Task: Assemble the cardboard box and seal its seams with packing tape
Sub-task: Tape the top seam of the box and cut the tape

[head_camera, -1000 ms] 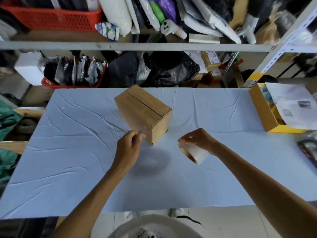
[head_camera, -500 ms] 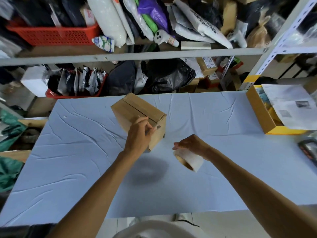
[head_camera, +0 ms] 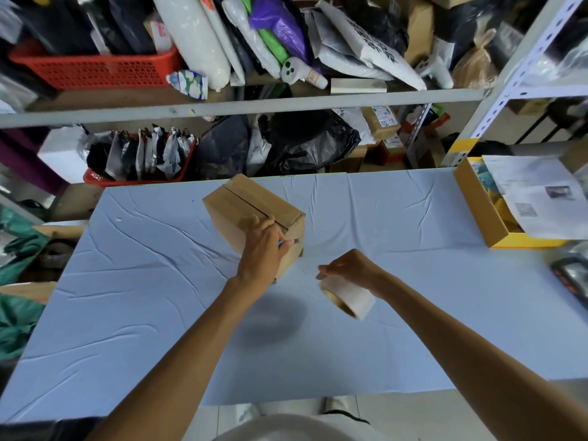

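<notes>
Left hand (head_camera: 262, 249) pressed flat against near face of cardboard box (head_camera: 254, 214), fingers spread over near top edge, thumb by the near right corner; small blue item pinched at the fingertips, too small to identify. Right hand (head_camera: 351, 268) closed around packing tape roll (head_camera: 348, 297), held above the cloth, just right of the box and apart from it; roll tilted, brown core facing down-left.

Box flaps folded shut, centre seam dark along the top; tape on that seam not discernible. Box tipped up on one lower edge, near the middle of the tabletop (head_camera: 159, 313), toward the far edge. Blue-grey cloth, creased, over the whole surface. Round shadow on the cloth below the hands.

Yellow-edged open carton (head_camera: 480, 214) at the far right corner of the tabletop; printed white sheets (head_camera: 534, 195) lying across its contents, coloured items partly showing underneath, not identifiable.

Red basket (head_camera: 95, 70) on the upper shelf behind, dark bundles in it. Second red basket (head_camera: 140, 178) on the lower shelf, packed upright with silver and black pouches. Black plastic bags (head_camera: 305, 141) beside it, small labelled cartons (head_camera: 381, 122) further right. White and purple mailer bags (head_camera: 273, 30) heaped along the upper shelf.
</notes>
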Motion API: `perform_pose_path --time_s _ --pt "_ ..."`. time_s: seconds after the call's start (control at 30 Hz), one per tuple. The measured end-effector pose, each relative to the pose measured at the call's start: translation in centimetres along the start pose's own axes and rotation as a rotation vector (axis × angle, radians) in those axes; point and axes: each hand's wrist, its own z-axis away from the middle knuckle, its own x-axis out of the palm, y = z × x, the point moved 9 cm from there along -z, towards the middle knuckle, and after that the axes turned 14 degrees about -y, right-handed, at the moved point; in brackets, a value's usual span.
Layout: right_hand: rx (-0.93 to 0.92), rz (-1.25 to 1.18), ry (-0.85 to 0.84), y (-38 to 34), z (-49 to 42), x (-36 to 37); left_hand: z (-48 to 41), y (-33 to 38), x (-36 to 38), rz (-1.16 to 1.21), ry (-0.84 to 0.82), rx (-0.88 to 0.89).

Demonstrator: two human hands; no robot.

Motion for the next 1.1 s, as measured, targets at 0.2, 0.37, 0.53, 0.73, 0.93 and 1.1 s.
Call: perform_pose_path --time_s 0.2,0.37,0.53,0.73,0.93,1.1 --pt "-0.023 0.003 0.003 -0.2 0.1 0.0 -0.3 0.2 1.0 -0.065 -0.039 -0.019" --pt "-0.047 -0.019 -0.002 -0.6 0.3 0.1 -0.3 0.2 1.4 -0.148 -0.037 -0.038" --pt "-0.069 -0.063 -0.027 -1.1 0.5 0.6 -0.2 0.0 1.8 -0.173 -0.036 -0.074" --pt "-0.057 -0.080 -0.042 -1.2 0.4 1.1 -0.7 -0.2 2.0 -0.202 -0.077 -0.116" --pt "-0.027 -0.036 -0.026 -0.5 0.9 0.4 -0.1 -0.6 1.8 -0.099 -0.072 -0.077" --pt "0.009 0.197 0.042 -1.0 0.5 -0.8 -0.2 -0.2 1.0 -0.081 -0.065 -0.065"
